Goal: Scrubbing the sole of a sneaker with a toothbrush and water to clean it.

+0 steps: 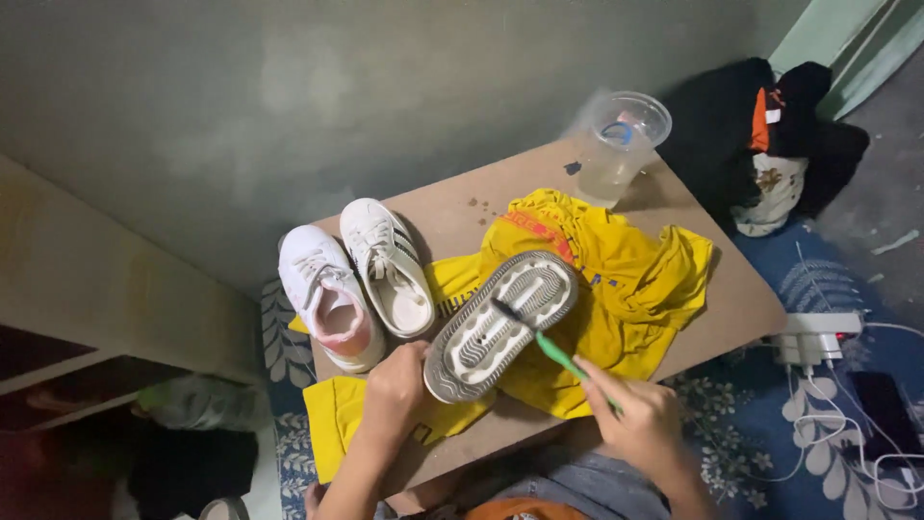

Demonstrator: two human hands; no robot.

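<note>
Head view: shoe held sole-up, brush on the tread.

Left hand (393, 390) clamps the heel end of the upturned shoe (500, 325), steadying it so the ribbed sole faces up; right hand (640, 416) pinches the green toothbrush (558, 354), bristles touching mid-sole. Shoe sits centre frame over the yellow shirt (626, 279), likely there to catch drips; long axis diagonal, toe toward upper right. Two white sneakers (361, 279) stand just left, on the brown board (741, 299). Clear plastic cup (621, 144) of water, upper right, well apart.
</note>
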